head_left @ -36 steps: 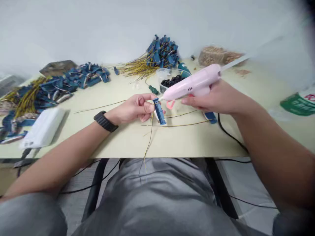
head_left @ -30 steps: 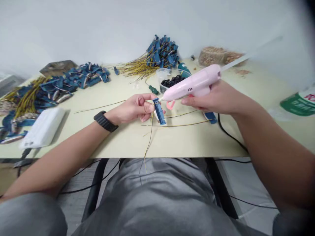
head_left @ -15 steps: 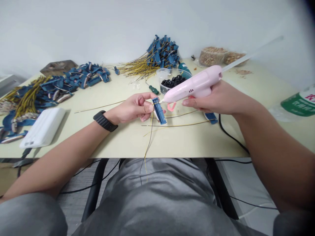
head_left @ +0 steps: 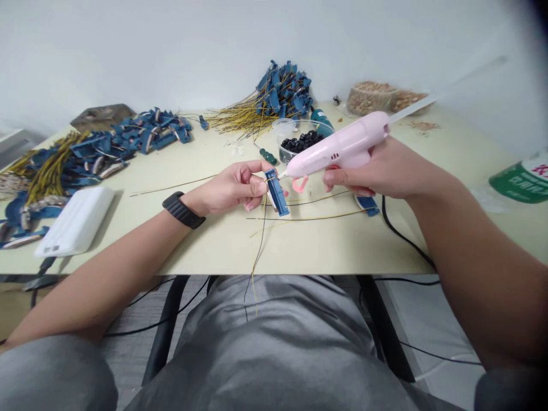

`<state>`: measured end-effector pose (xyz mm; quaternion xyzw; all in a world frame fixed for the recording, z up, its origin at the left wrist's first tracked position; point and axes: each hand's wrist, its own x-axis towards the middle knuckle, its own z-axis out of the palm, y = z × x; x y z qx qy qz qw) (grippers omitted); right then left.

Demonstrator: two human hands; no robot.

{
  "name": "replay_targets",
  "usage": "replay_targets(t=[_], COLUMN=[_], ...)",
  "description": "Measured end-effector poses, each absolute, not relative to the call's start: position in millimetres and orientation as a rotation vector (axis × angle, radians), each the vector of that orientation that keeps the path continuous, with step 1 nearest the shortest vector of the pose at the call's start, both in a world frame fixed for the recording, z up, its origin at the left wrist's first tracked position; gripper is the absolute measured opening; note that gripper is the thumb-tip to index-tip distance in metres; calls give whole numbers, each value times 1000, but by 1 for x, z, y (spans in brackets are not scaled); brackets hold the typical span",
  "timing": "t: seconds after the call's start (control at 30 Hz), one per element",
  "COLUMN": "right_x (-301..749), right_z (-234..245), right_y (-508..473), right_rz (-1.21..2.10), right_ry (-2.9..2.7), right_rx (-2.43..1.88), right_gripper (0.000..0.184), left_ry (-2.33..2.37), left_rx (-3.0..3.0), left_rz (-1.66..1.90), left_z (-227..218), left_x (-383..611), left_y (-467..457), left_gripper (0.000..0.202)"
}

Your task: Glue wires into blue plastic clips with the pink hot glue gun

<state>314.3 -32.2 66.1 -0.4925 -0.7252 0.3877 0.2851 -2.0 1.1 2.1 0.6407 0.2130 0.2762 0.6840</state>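
Left fingers (head_left: 258, 187) pinch one slim, ridged blue plastic housing (head_left: 279, 195); two thin wires (head_left: 252, 275), black and yellow, trail below. Right fingers (head_left: 338, 178) wrap one smooth pink glue gun (head_left: 338, 145), nozzle at housing's top end, contact unclear. Just beyond left fingers: one green-handled screwdriver (head_left: 268, 157), one round clear tub (head_left: 283, 154), glossy black pieces (head_left: 302, 140) inside, uncountable. Farther out: two blue-part heaps (head_left: 285, 88), smooth pale tabletop (head_left: 308, 248), plain whitish wall (head_left: 180, 51).

On the table (head_left: 205, 245) — tub (head_left: 284, 154) behind glue gun (head_left: 338, 145), screwdriver (head_left: 268, 157) left of tub, bottle (head_left: 520, 181) far right.
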Motion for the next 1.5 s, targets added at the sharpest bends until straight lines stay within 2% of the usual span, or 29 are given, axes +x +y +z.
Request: replay_targets(t=[0.1,0.3,0.5,0.97,1.2,1.5], right_x=[318,322,318,316,314,312], right_z=[64,62,64,64,66,67], right_y=[-30,-27,-31,-35,-35,-36], right_rz=[1069,1084,1095,1113,1123,1147], right_ry=[-1953,-1991,-1964,-1973,-1956,-1924], right_rx=[-1229,-1176,-1157,-1187,-1169,-1152], right_gripper=[54,53,59,55,60,55], left_ry=[479,486,487,505,496,519], left_rx=[1428,1418,1421,1414,1431,1417], left_rz=[625,623,626,620,626,630], left_z=[2,2,3,5,5,6], left_x=[-2,-3,-2,-1,0,0], left_y=[1,1,1,0,-1,-1], left_gripper=[51,51,50,53,52,55])
